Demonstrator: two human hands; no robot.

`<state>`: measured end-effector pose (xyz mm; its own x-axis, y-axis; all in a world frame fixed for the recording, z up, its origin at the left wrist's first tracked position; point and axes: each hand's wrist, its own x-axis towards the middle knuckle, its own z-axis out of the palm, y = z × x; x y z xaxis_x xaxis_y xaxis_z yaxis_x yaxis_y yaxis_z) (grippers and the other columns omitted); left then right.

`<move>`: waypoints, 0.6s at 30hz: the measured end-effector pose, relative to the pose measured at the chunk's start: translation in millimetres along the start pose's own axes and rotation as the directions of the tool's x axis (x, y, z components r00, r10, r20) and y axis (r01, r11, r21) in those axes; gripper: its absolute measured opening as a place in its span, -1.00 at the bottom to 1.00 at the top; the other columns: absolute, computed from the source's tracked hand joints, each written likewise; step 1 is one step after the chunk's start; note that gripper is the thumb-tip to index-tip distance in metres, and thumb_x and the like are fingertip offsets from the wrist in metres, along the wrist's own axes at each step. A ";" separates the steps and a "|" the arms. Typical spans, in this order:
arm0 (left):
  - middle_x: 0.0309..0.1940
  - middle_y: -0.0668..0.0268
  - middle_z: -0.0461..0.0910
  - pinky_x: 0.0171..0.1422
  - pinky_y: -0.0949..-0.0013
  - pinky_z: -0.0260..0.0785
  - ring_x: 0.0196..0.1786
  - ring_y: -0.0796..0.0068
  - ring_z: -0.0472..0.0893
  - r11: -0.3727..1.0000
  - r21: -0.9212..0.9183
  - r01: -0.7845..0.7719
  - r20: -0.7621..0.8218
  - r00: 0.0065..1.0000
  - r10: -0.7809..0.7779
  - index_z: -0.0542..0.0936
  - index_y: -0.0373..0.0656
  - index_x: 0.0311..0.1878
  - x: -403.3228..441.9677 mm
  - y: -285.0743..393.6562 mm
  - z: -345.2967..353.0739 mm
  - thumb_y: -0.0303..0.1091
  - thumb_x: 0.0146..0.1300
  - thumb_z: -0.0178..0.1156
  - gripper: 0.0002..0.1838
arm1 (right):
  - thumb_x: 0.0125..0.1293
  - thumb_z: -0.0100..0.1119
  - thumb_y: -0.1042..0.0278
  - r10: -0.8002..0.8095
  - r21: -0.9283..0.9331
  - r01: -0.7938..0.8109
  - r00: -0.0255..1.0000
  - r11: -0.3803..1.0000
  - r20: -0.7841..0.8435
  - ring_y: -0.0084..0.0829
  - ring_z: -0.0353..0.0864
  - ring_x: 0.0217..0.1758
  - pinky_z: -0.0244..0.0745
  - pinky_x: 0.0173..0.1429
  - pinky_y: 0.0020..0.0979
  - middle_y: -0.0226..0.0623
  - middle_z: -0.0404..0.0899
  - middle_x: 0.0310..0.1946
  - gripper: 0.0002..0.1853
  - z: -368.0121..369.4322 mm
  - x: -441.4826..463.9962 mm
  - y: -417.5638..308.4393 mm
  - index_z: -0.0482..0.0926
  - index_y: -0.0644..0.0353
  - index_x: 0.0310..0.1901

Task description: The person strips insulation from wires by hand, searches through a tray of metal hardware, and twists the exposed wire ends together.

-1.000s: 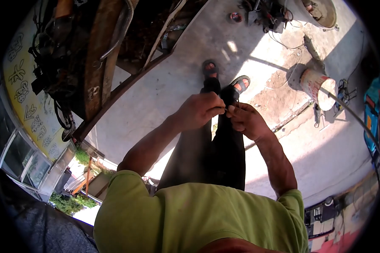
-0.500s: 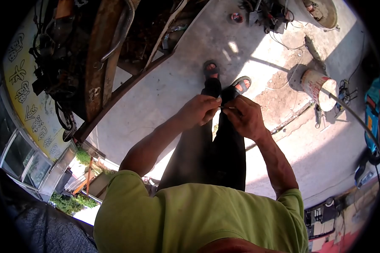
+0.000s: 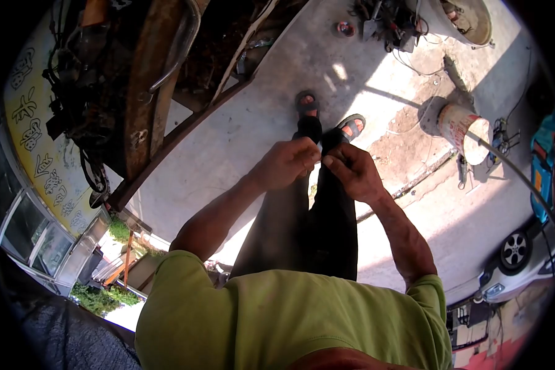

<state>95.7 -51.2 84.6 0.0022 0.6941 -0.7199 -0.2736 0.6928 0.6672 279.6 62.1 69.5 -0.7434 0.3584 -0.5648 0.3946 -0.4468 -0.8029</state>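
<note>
In front of my dark trousers point(image 3: 330, 228), both hands are held close together at about waist height. My left hand point(image 3: 290, 163) has its fingers curled in, with the thumb and forefinger pinched at the tip. Facing it, my right hand point(image 3: 354, 172) is also pinched, thumb against bent forefinger. The fingertips nearly meet. Whatever lies between them is too small and too shaded to name. Below the hands are my feet in dark sandals point(image 3: 353, 123) on the concrete floor point(image 3: 240, 135).
A rusty metal frame point(image 3: 148, 80) with cables stands at left. To the right are a printed bucket point(image 3: 459, 126) with a long pole across it, a silver car point(image 3: 499, 271) and a teal object point(image 3: 542, 160). Tools point(image 3: 391, 28) and a large tub point(image 3: 475, 21) lie at the top.
My hands have shifted slightly, and the small thin dark thing between the fingertips no longer shows. The silver car at lower right has come further into view, its wheel now showing.
</note>
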 end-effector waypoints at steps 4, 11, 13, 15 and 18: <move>-0.54 0.39 0.50 -0.33 0.44 0.36 -0.49 0.61 0.45 0.991 0.107 -0.082 -0.039 0.995 0.086 0.50 -0.21 -0.35 -0.4 4.1 -0.3 -0.21 0.57 0.03 -0.65 | 0.42 0.27 0.35 0.011 0.162 -0.012 1.000 0.987 0.006 -0.72 0.32 -0.40 0.30 -0.34 -0.52 -0.49 0.47 -0.50 -0.84 1.9 5.3 0.6 0.57 0.27 -0.25; -0.59 0.40 0.48 -0.42 0.48 0.29 -0.54 0.64 0.41 0.976 0.194 -0.103 0.003 0.995 0.104 0.44 -0.15 -0.40 22.6 0.5 -22.4 -0.15 0.59 0.00 -0.61 | 0.21 0.32 0.53 -0.359 -0.377 0.311 0.932 0.872 -0.061 -0.15 0.67 -0.29 0.54 -0.22 -0.31 -0.15 0.62 -0.36 -0.90 3.7 36.4 -3.6 0.69 0.19 -0.24; -0.57 0.37 0.50 -0.40 0.45 0.31 -0.52 0.61 0.46 0.940 0.306 -0.152 -0.028 0.985 0.169 0.46 -0.17 -0.38 31.1 -2.1 -31.1 -0.18 0.57 0.04 -0.64 | 0.21 0.31 0.54 -0.297 -0.336 0.267 0.954 0.903 -0.041 -0.13 0.69 -0.28 0.55 -0.23 -0.30 -0.17 0.61 -0.38 -0.89 2.2 48.6 1.1 0.69 0.20 -0.22; -0.54 0.33 0.54 -0.33 0.37 0.35 -0.47 0.53 0.54 0.991 0.067 0.113 -0.079 0.991 -0.108 0.49 -0.21 -0.35 43.8 6.1 -46.8 -0.21 0.53 0.10 -0.68 | 0.21 0.32 0.53 -0.319 -0.222 0.302 0.947 0.927 -0.046 -0.14 0.69 -0.28 0.55 -0.24 -0.31 -0.19 0.60 -0.38 -0.89 1.8 74.6 21.5 0.68 0.19 -0.21; -0.50 0.33 0.55 -0.35 0.39 0.37 -0.46 0.54 0.52 0.899 0.343 -0.272 -0.018 0.955 0.296 0.51 -0.23 -0.28 78.2 -15.8 -80.4 -0.25 0.52 0.12 -0.73 | 0.28 0.35 0.47 -0.306 -0.160 0.292 0.950 0.943 -0.067 -0.49 0.63 -0.37 0.51 -0.26 -0.43 -0.30 0.63 -0.41 -0.91 -0.2 114.9 30.2 0.65 0.23 -0.21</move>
<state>22.8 -23.5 2.3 -0.0958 0.8644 -0.4937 0.0831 0.5011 0.8614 206.2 89.9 -19.6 -0.7907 0.5316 -0.3036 0.2411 -0.1853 -0.9526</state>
